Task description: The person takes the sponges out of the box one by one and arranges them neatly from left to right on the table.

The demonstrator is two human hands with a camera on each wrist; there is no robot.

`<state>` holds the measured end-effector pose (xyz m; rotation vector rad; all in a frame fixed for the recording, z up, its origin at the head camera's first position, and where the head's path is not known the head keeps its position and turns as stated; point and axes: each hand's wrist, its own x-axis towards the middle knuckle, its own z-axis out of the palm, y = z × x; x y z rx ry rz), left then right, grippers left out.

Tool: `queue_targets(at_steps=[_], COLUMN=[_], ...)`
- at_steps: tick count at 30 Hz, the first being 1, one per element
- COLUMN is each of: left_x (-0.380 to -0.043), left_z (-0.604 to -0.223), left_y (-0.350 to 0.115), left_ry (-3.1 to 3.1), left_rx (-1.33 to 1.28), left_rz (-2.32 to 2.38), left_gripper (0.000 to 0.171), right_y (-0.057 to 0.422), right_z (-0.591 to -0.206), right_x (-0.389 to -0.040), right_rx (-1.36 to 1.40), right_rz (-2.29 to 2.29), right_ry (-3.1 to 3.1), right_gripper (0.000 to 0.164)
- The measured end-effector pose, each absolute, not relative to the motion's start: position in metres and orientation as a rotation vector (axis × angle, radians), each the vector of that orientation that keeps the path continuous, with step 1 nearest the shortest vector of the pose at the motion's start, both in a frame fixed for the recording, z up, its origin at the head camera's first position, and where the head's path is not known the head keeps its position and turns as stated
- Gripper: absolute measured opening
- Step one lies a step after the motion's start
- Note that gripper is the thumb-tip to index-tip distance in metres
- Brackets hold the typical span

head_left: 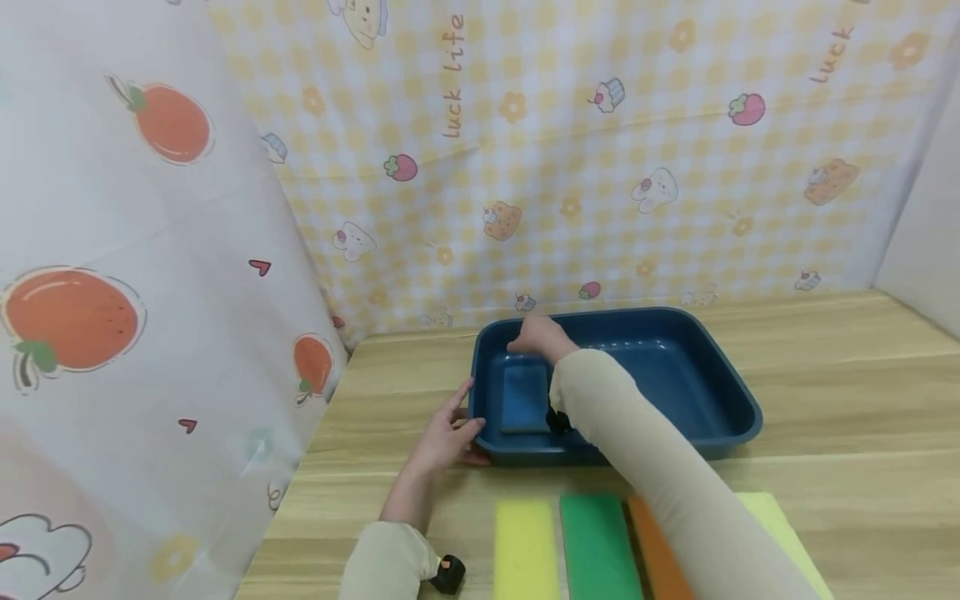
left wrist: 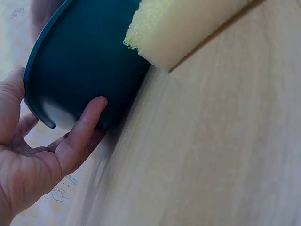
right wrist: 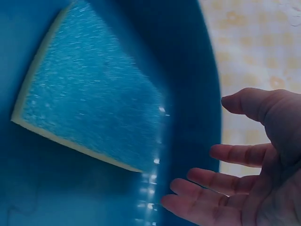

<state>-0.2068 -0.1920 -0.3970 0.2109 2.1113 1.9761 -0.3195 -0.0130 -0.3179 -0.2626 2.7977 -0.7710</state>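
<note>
A dark blue rectangular basin sits on the wooden table. Flat inside its left end lies a blue sponge with a pale edge, seen close up in the right wrist view. My left hand rests against the basin's front left corner, fingers spread along the outside and fingertips at the rim. Over the back left rim is my right hand, holding nothing. In the right wrist view its fingers are extended and spread, apart from the sponge.
In front of the basin lie a yellow sponge, a green one, an orange one and a light yellow one. The right forearm crosses above the row. A patterned curtain hangs directly behind the basin.
</note>
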Motion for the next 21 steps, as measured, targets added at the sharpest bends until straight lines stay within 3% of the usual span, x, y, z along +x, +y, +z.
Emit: queue_targets(at_steps=[9, 16, 21], left_x=[-0.207, -0.205, -0.202], left_z=[-0.401, -0.397, -0.389], left_y=[-0.19, -0.189, -0.189], left_ry=[2.105, 2.116, 2.101], left_rx=[0.211, 0.209, 0.201], left_rz=[1.996, 1.983, 1.986], left_gripper=[0.064, 0.063, 0.063], right_y=[-0.028, -0.041, -0.046], right_z=[-0.337, -0.363, -0.373], right_x=[-0.32, -0.331, -0.334], right_rx=[-0.289, -0.211, -0.147], right_rz=[-0.571, -0.431, -0.407], right_ry=[2.807, 2.731, 2.673], right_gripper=[0.023, 0.052, 0.06])
